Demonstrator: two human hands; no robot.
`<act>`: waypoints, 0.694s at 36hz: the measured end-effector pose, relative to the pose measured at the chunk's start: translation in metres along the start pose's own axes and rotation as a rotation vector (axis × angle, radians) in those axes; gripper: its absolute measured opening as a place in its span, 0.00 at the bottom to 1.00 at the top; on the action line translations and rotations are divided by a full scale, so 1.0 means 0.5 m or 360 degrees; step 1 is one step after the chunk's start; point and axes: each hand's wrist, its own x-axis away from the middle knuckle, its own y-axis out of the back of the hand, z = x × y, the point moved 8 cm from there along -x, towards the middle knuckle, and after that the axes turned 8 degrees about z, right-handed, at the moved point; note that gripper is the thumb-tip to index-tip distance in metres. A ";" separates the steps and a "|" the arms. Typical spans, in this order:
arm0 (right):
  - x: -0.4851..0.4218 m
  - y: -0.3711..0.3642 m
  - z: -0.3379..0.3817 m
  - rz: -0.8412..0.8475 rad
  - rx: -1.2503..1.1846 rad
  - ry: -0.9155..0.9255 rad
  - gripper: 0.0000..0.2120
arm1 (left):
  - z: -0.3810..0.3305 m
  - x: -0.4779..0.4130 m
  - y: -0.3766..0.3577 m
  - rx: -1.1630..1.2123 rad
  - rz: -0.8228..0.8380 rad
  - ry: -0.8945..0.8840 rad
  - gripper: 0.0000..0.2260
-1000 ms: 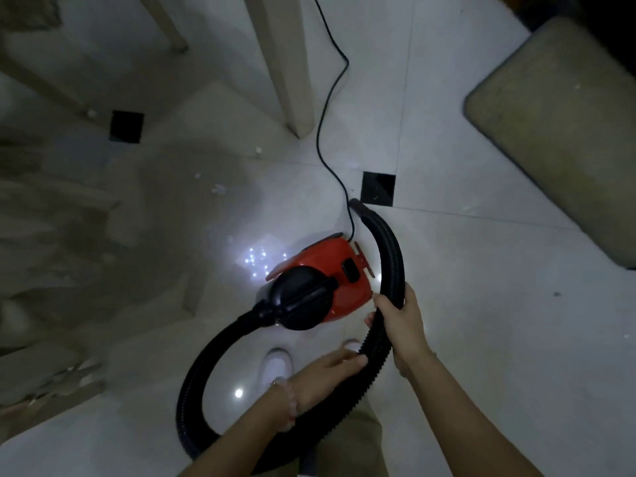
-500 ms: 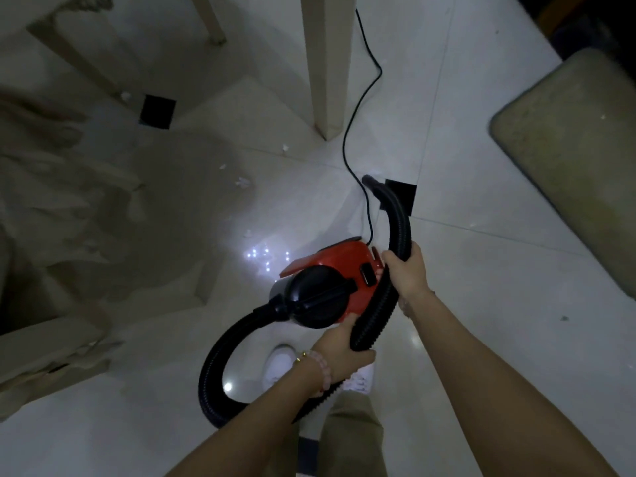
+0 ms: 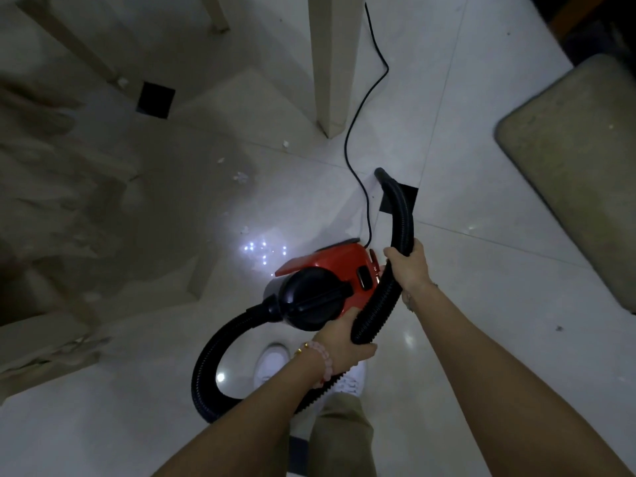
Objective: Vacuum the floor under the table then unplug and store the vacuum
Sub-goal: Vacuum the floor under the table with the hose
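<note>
The red vacuum (image 3: 339,266) is sitting just left of my right hand (image 3: 407,266), which is gripping its black hose (image 3: 401,215) near the open end. My left hand (image 3: 344,342) is curling round the hose lower down, beside the vacuum's body. Beyond my hands, the cord (image 3: 358,115) is trailing past a table leg (image 3: 332,63), with paper scraps (image 3: 241,177) lying leftward.

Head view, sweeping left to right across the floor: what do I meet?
Left dark inset tile → paper scraps → table leg → right hand gripping the hose → beige mat. The vacuum body overlaps the leg's span, so it is left out.
</note>
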 end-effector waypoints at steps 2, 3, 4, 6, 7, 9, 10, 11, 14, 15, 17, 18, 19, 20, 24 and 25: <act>0.004 -0.007 0.014 0.0012 0.0054 0.0088 0.15 | 0.001 0.004 -0.005 0.0083 0.0053 0.0007 0.21; 0.008 -0.012 0.022 0.0021 0.0075 0.0139 0.15 | 0.001 0.008 -0.006 0.0113 0.0067 0.0005 0.21; 0.013 -0.019 0.028 0.0034 0.0095 0.0187 0.14 | 0.002 0.013 -0.004 0.0124 0.0064 -0.0006 0.20; 0.024 -0.039 0.036 0.0092 0.0147 0.0257 0.13 | 0.007 0.028 0.002 0.0099 0.0020 -0.0036 0.19; 0.030 -0.053 0.037 0.0137 0.0181 0.0270 0.13 | 0.011 0.036 0.004 0.0076 -0.0017 -0.0037 0.19; 0.042 -0.084 0.038 0.0231 0.0238 0.0271 0.15 | 0.027 0.056 0.007 0.0071 -0.0091 -0.0024 0.20; 0.048 -0.100 0.037 0.0274 0.0260 0.0265 0.16 | 0.034 0.067 0.008 0.0093 -0.0126 -0.0020 0.20; 0.053 -0.118 0.037 0.0314 0.0275 0.0254 0.16 | 0.042 0.077 0.011 0.0119 -0.0164 -0.0016 0.20; 0.066 -0.168 0.036 0.0388 0.0325 0.0236 0.15 | 0.067 0.101 0.023 0.0199 -0.0242 -0.0010 0.19; 0.070 -0.183 0.034 0.0402 0.0342 0.0226 0.13 | 0.077 0.108 0.028 0.0206 -0.0265 -0.0006 0.18; 0.075 -0.210 0.024 0.0428 0.0345 0.0180 0.12 | 0.097 0.124 0.039 0.0211 -0.0311 0.0015 0.18; 0.077 -0.221 0.017 0.0434 0.0342 0.0154 0.12 | 0.107 0.131 0.043 0.0226 -0.0328 0.0025 0.19; 0.079 -0.230 0.010 0.0436 0.0344 0.0128 0.13 | 0.117 0.138 0.047 0.0244 -0.0338 0.0032 0.19; 0.080 -0.238 0.002 0.0438 0.0349 0.0097 0.14 | 0.126 0.144 0.050 0.0250 -0.0345 0.0039 0.19; 0.086 -0.253 -0.042 0.0466 0.0412 -0.0079 0.21 | 0.157 0.165 0.053 0.0203 -0.0298 0.0043 0.16; 0.089 -0.257 -0.051 0.0483 0.0417 -0.0124 0.22 | 0.164 0.168 0.052 0.0199 -0.0287 0.0043 0.16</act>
